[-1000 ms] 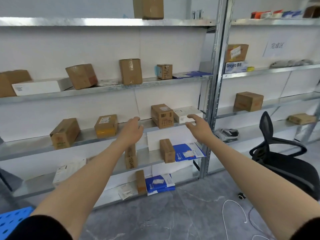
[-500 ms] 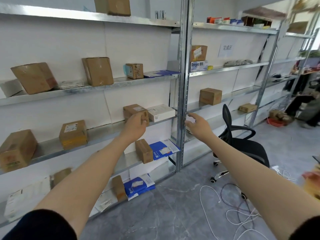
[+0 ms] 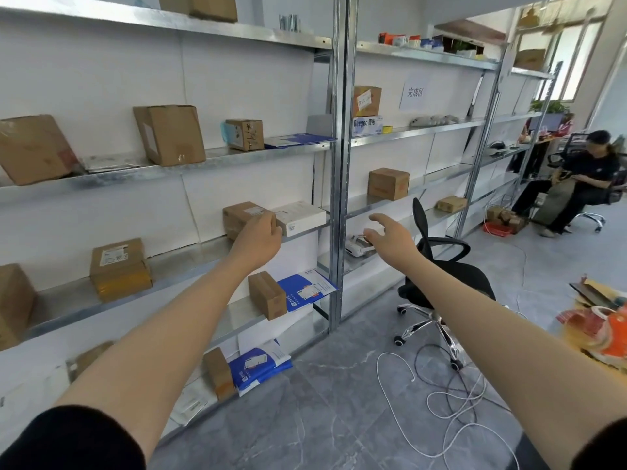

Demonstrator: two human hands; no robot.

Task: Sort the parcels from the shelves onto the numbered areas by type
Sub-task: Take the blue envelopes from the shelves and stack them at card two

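My left hand (image 3: 260, 236) reaches to a small brown cardboard box (image 3: 239, 217) on the middle shelf (image 3: 190, 262) and lies against its front right side; its fingers are hidden, so a grip is not clear. A white box (image 3: 300, 217) lies just right of the brown one. My right hand (image 3: 390, 239) hovers with fingers spread in front of the right shelf bay, holding nothing. Further brown boxes (image 3: 118, 268) and blue envelopes (image 3: 307, 290) lie on the shelves.
A steel upright (image 3: 339, 164) divides the two shelf bays. A black office chair (image 3: 437, 276) stands on the floor right of my right arm, with white and black cables (image 3: 441, 401) beneath it. A person sits at the far right (image 3: 583, 178). Orange clutter lies at the right edge.
The view has swung right, bringing the right bays and the seated person into sight. My left hand has closed in on the brown box; my right hand has passed right of the upright.
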